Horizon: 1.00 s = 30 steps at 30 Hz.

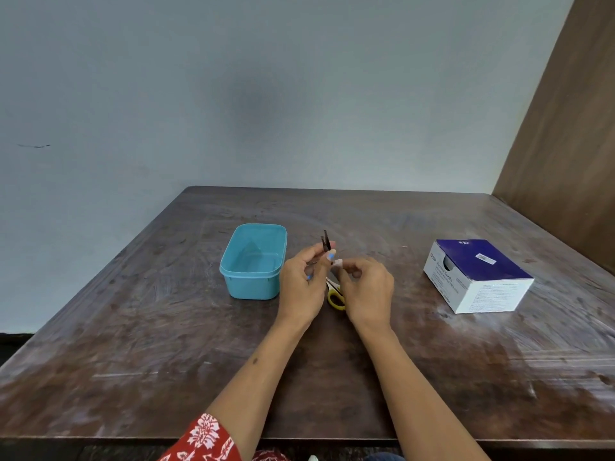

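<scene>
Above the middle of the dark wooden table, my left hand pinches a pair of dark tweezers whose tips point up and away. Close beside it, my right hand pinches a small white piece between thumb and fingertips, nearly touching the left fingertips. Under my hands on the table lie scissors with yellow handles, mostly hidden. An open, empty turquoise plastic box stands just left of my left hand.
A blue and white cardboard box with printed text sits on the right side of the table. A brown wooden panel rises along the right edge. A pale wall stands behind the table.
</scene>
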Motion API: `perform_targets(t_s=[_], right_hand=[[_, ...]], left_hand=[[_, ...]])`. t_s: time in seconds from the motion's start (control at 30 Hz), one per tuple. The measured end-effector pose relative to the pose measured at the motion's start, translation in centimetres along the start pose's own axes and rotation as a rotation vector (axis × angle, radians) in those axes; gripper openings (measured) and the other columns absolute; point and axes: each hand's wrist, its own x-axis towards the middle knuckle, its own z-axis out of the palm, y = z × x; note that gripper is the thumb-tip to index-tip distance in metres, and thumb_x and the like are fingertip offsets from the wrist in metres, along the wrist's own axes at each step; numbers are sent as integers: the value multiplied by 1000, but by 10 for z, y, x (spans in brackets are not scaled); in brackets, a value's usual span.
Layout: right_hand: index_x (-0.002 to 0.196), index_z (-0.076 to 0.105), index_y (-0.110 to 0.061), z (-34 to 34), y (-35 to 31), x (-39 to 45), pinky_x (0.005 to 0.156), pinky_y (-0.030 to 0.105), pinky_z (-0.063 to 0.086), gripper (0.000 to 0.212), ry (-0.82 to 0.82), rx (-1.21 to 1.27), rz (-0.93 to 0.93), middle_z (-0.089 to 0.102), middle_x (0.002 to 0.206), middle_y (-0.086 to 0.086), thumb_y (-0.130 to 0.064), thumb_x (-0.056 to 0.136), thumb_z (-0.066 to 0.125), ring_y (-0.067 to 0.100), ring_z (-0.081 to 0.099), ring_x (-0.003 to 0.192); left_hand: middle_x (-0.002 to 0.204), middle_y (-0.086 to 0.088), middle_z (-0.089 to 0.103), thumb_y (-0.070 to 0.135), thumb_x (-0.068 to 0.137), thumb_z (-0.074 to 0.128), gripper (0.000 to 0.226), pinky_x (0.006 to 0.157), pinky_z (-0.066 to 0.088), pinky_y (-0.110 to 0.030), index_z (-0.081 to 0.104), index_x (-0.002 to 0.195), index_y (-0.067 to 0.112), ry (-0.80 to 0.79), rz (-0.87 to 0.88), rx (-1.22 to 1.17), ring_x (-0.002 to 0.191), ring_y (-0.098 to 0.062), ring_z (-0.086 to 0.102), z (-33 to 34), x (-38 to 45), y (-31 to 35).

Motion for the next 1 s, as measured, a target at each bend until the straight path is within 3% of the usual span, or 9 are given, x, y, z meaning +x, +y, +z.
perform_targets(t_s=[0.1, 0.17, 0.23, 0.3, 0.5, 0.63, 0.77, 0.9, 1.0], right_hand=[[97, 73, -13, -4, -1, 4, 73, 24, 52, 14, 47, 197, 173, 71, 86, 1, -15, 84, 68, 11, 64, 76], [101, 69, -5, -8, -6, 8, 62, 19, 54, 16, 21, 557, 377, 67, 80, 2, -5, 86, 64, 9, 63, 67], [100, 65, 1, -10, -10, 10, 55, 22, 55, 15, -10, 862, 527, 63, 76, 5, 3, 86, 61, 11, 61, 63], [101, 64, 3, -10, -11, 11, 55, 22, 55, 16, -14, 952, 561, 63, 75, 7, 6, 85, 59, 13, 60, 63], [94, 71, -6, -9, -10, 9, 67, 17, 53, 15, -34, 803, 400, 69, 76, -1, 1, 83, 65, 5, 63, 69], [98, 71, -4, -8, -10, 7, 70, 16, 53, 16, -55, 689, 325, 70, 81, -1, -1, 83, 65, 0, 65, 71], [97, 72, -13, -8, -11, 6, 80, 26, 54, 18, -63, 652, 289, 71, 86, -2, -3, 85, 63, 8, 67, 83], [91, 74, -16, -10, -14, 4, 77, 27, 55, 15, -80, 688, 249, 73, 81, -3, -8, 86, 62, 5, 68, 78], [79, 73, -16, -13, -18, 4, 66, 17, 53, 10, -79, 793, 287, 71, 66, -7, -16, 85, 65, 4, 66, 68]], left_hand=[[99, 0, 71, 19, 90, 59, 19, 82, 56, -33, 66, 107, 21, 51, -10, -2, 94, -11, 67, 0, 0, -2], [90, 1, 71, 18, 89, 61, 16, 78, 58, -41, 68, 103, 18, 44, -33, 15, 86, -14, 68, 0, -1, -2], [90, 0, 71, 18, 88, 62, 18, 76, 58, -42, 69, 104, 13, 23, -31, 72, 84, -13, 68, 1, -2, -3], [97, -4, 72, 19, 87, 63, 25, 78, 58, -36, 67, 110, 8, 6, -46, 126, 85, -12, 68, 1, -2, -3], [83, 7, 66, 9, 82, 68, 24, 70, 50, -9, 65, 105, 12, 23, -55, 167, 77, 1, 63, 1, -3, 0], [88, 4, 70, 9, 81, 68, 20, 72, 54, -14, 67, 100, 15, -11, -52, 171, 82, -2, 66, 0, -3, 1], [86, 8, 68, 9, 82, 68, 21, 71, 52, -11, 68, 102, 15, -17, -53, 189, 81, -2, 65, 0, -4, 1], [87, 9, 67, 12, 83, 67, 21, 70, 51, -10, 68, 104, 15, -20, -59, 210, 80, -2, 65, 0, -4, 2], [88, 8, 67, 13, 83, 67, 22, 68, 49, -8, 68, 105, 14, -26, -66, 222, 79, 0, 63, -1, -4, 3]])
